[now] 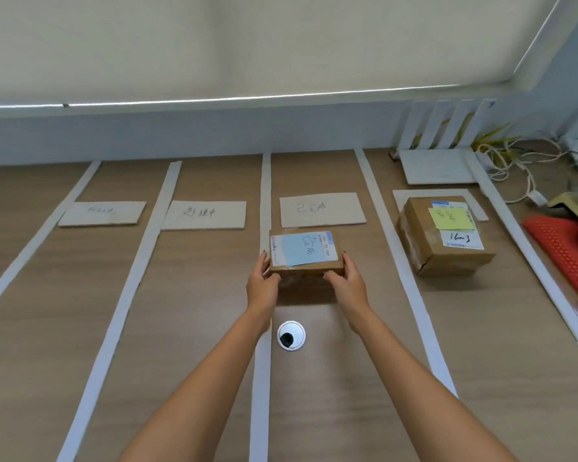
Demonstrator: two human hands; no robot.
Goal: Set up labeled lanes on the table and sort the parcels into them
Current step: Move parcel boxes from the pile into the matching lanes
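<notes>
Both hands hold a small cardboard parcel [306, 253] from its two ends — the left hand [262, 284] at its left end, the right hand [346, 284] at its right, each grip closed on it. A blue note with handwriting lies on its top. The parcel sits in the third lane of the counter [197, 295], just below that lane's cardboard label card [322, 209]. White tape strips [262, 181] mark the lanes. A larger parcel [444, 233] with a yellow note rests in the lane to the right — well apart.
</notes>
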